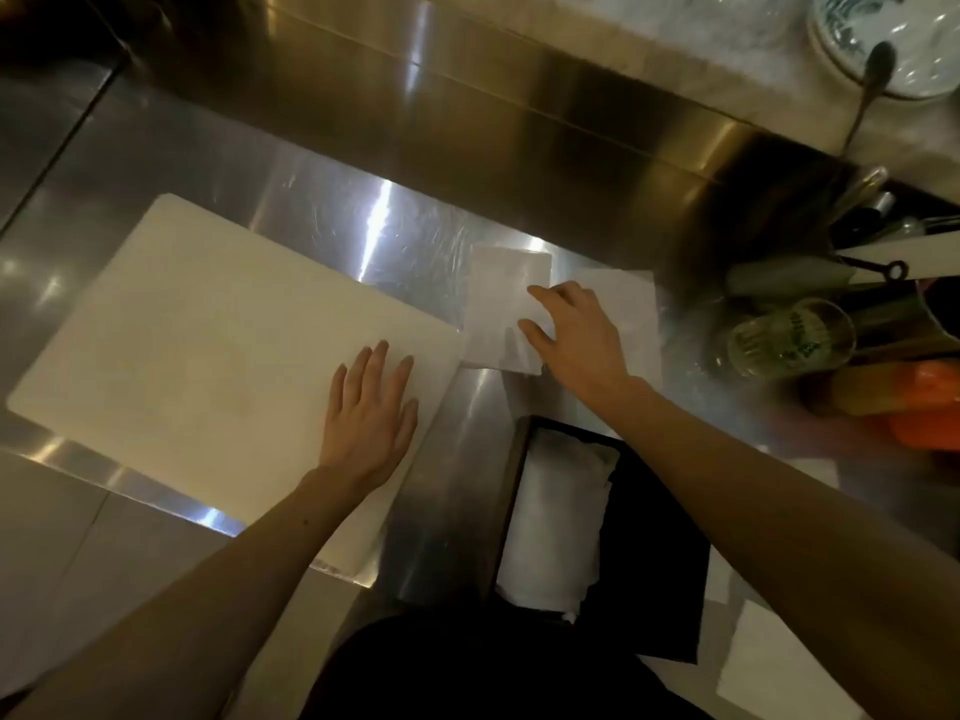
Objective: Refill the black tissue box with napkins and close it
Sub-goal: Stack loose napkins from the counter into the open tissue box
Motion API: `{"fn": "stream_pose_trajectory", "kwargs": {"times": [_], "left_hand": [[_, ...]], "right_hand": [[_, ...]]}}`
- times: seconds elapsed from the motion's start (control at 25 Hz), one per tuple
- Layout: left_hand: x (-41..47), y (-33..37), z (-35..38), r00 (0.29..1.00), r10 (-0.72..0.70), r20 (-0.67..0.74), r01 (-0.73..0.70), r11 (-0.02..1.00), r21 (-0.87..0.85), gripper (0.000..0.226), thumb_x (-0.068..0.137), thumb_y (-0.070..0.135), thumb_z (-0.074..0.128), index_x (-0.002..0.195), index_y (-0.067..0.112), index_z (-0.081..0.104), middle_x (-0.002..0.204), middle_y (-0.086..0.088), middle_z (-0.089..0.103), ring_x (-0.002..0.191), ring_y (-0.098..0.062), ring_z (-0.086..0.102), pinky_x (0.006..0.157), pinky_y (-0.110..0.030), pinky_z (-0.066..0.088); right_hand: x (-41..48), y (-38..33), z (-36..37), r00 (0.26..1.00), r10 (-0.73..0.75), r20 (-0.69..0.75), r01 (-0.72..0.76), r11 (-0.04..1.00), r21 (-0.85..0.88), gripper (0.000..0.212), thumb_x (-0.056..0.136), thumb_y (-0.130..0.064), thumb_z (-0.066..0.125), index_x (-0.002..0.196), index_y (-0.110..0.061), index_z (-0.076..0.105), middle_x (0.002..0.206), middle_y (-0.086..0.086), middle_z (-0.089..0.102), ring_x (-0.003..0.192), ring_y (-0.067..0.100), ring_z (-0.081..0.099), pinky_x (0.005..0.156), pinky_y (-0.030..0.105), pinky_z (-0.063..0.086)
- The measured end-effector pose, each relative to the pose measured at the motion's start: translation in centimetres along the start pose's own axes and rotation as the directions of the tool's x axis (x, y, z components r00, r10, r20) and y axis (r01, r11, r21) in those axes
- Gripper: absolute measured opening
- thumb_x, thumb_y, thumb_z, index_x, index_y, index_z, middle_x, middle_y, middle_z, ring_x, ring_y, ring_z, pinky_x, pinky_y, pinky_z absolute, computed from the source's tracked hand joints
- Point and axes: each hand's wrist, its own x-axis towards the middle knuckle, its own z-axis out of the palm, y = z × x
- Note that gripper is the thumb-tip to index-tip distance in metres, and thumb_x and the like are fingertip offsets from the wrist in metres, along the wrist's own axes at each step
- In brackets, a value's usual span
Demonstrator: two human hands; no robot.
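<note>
The black tissue box [652, 553] stands open on the steel counter near my body, with white napkins [556, 517] lying inside it. Farther out, a stack of white napkins [498, 298] rests on the counter beside the white cutting board. My right hand [571, 335] lies on that stack, thumb and fingers spread over its right side; whether it grips the stack is unclear. My left hand [371, 413] rests flat, fingers apart, on the board's right part and holds nothing. More white napkins [631, 314] show under and right of my right hand.
A large white cutting board [208, 356] covers the counter's left. At the right stand a glass [789, 337], utensils in a holder [872, 215] and orange items [930, 407]. A patterned plate [893, 44] sits at the back right. Another white napkin [769, 667] lies at the lower right.
</note>
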Motion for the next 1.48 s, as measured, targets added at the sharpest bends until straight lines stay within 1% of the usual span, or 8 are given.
{"fn": "stream_pose_trajectory", "kwargs": {"times": [0.2, 0.44, 0.64, 0.8, 0.92, 1.16, 1.36, 1.48], "left_hand": [[-0.3, -0.7, 1.3, 1.0, 0.003, -0.001, -0.002, 0.999, 0.038, 0.058, 0.098, 0.043, 0.022, 0.151, 0.018, 0.028, 0.158, -0.016, 0.022, 0.147, -0.033, 0.017, 0.119, -0.052, 0.013], [-0.3, -0.8, 1.5, 1.0, -0.007, 0.005, 0.007, 1.0, 0.021, 0.058, 0.099, 0.042, 0.027, 0.152, 0.021, 0.023, 0.16, -0.014, 0.018, 0.148, -0.03, 0.011, 0.12, -0.05, 0.006], [-0.4, -0.4, 1.4, 1.0, -0.011, -0.007, 0.011, 1.0, -0.001, 0.057, 0.099, 0.041, 0.025, 0.152, 0.018, 0.025, 0.159, -0.016, 0.02, 0.147, -0.032, 0.014, 0.119, -0.051, 0.006], [-1.2, 1.7, 1.7, 0.998, 0.065, 0.002, -0.065, 0.998, 0.004, 0.056, 0.1, 0.043, 0.022, 0.151, 0.02, 0.027, 0.158, -0.015, 0.024, 0.146, -0.032, 0.019, 0.118, -0.051, 0.01], [-1.5, 1.9, 2.4, 0.996, 0.086, 0.015, -0.086, 0.996, 0.023, 0.057, 0.101, 0.043, 0.02, 0.152, 0.018, 0.026, 0.159, -0.013, 0.024, 0.147, -0.03, 0.017, 0.118, -0.051, 0.012], [-1.5, 1.8, 2.6, 0.997, 0.082, -0.005, -0.081, 0.997, 0.016, 0.058, 0.101, 0.041, 0.022, 0.151, 0.014, 0.026, 0.159, -0.012, 0.024, 0.147, -0.026, 0.014, 0.119, -0.048, 0.009], [-1.4, 1.8, 2.8, 0.997, 0.075, -0.017, -0.074, 0.997, 0.037, 0.057, 0.1, 0.04, 0.024, 0.151, 0.014, 0.028, 0.158, -0.011, 0.026, 0.147, -0.026, 0.016, 0.118, -0.049, 0.013], [-1.4, 1.7, 2.8, 0.997, 0.075, -0.013, -0.075, 0.997, 0.03, 0.057, 0.1, 0.039, 0.026, 0.151, 0.014, 0.028, 0.158, -0.012, 0.025, 0.147, -0.027, 0.016, 0.118, -0.049, 0.014]], "right_hand": [[1.8, -0.3, 1.9, 1.0, 0.011, -0.016, -0.011, 1.0, 0.003, 0.04, 0.095, -0.036, 0.057, 0.13, -0.016, 0.059, 0.121, 0.011, 0.058, 0.108, 0.027, 0.054, 0.086, 0.036, 0.049], [2.7, 0.1, 3.5, 0.999, 0.014, -0.045, -0.014, 1.0, 0.004, 0.033, 0.095, -0.033, 0.055, 0.122, -0.016, 0.064, 0.116, 0.011, 0.06, 0.102, 0.027, 0.056, 0.083, 0.038, 0.053], [3.2, 0.1, 3.9, 0.999, 0.046, -0.013, -0.046, 0.999, -0.018, 0.032, 0.096, -0.033, 0.053, 0.121, -0.017, 0.064, 0.116, 0.01, 0.059, 0.102, 0.026, 0.055, 0.084, 0.036, 0.049], [3.4, 0.2, 3.9, 0.999, 0.042, -0.014, -0.043, 0.999, -0.012, 0.029, 0.096, -0.031, 0.054, 0.117, -0.015, 0.067, 0.113, 0.011, 0.06, 0.1, 0.027, 0.056, 0.082, 0.034, 0.047], [3.7, 0.3, 3.9, 0.999, 0.03, -0.014, -0.03, 0.999, -0.038, 0.028, 0.097, -0.031, 0.053, 0.113, -0.014, 0.068, 0.112, 0.011, 0.061, 0.099, 0.026, 0.056, 0.081, 0.032, 0.046], [3.7, 0.8, 4.5, 0.998, 0.036, -0.051, -0.037, 0.999, -0.025, 0.023, 0.096, -0.029, 0.052, 0.103, -0.017, 0.07, 0.103, 0.008, 0.061, 0.093, 0.024, 0.056, 0.07, 0.029, 0.043], [3.5, 0.5, 4.7, 0.995, 0.036, -0.095, -0.034, 0.999, 0.025, 0.019, 0.095, -0.024, 0.055, 0.096, -0.014, 0.071, 0.096, 0.008, 0.064, 0.087, 0.026, 0.059, 0.068, 0.035, 0.049], [3.1, 0.5, 4.2, 0.992, 0.035, -0.118, -0.029, 0.998, 0.051, 0.018, 0.094, -0.023, 0.055, 0.095, -0.015, 0.071, 0.096, 0.007, 0.065, 0.088, 0.025, 0.059, 0.069, 0.038, 0.052]]}}
